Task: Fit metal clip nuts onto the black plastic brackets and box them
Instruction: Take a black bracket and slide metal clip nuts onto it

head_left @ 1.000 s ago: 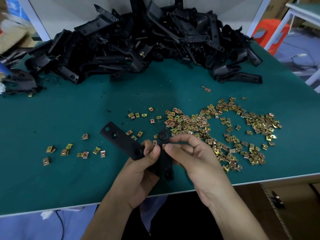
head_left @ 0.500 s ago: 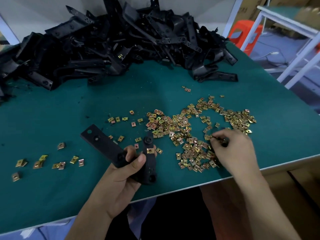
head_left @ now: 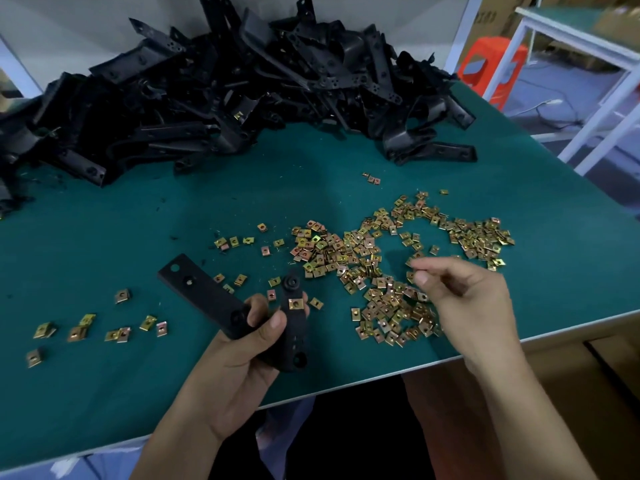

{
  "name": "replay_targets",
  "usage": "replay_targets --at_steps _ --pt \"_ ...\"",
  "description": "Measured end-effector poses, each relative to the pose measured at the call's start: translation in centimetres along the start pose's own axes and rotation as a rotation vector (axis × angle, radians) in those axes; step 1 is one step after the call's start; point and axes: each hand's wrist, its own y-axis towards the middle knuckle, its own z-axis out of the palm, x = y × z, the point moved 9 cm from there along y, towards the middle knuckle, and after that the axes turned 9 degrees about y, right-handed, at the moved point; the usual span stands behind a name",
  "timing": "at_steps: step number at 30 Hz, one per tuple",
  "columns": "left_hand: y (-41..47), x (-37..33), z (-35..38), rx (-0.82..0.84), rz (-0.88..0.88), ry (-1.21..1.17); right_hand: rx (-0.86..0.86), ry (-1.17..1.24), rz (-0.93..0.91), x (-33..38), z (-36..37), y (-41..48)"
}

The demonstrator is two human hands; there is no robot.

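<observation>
My left hand (head_left: 242, 344) grips a black plastic bracket (head_left: 207, 296) just above the table's near edge. The bracket has two arms, a long flat one pointing up-left and a shorter one pointing up. One brass clip nut (head_left: 294, 303) sits fitted on the shorter arm. My right hand (head_left: 464, 303) hovers over the loose pile of clip nuts (head_left: 363, 258), thumb and forefinger pinched on a small clip nut (head_left: 412, 268) that barely shows at the fingertips.
A big heap of black brackets (head_left: 225, 91) fills the back of the green table (head_left: 104, 220). Several stray clip nuts (head_left: 117, 332) lie at the left front. A red stool (head_left: 491, 67) and a white frame (head_left: 588, 98) stand beyond the table's right side.
My right hand left the bracket, reached right into the clip nut pile, and now lifts with its fingertips pinched. The left hand kept hold of the bracket, which now shows a fitted clip nut.
</observation>
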Motion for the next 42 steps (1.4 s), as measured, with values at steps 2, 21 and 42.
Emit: replay_targets --at_steps 2,21,42 --pt "0.1 0.0 -0.2 -0.015 0.005 0.011 0.155 0.209 0.085 0.6 2.7 -1.9" --pt "-0.2 -0.4 0.2 0.039 0.053 0.003 0.424 0.624 0.499 0.1 12.3 -8.7" --pt "-0.1 -0.1 0.8 0.161 0.036 0.010 0.528 0.658 0.571 0.0 13.4 -8.6"
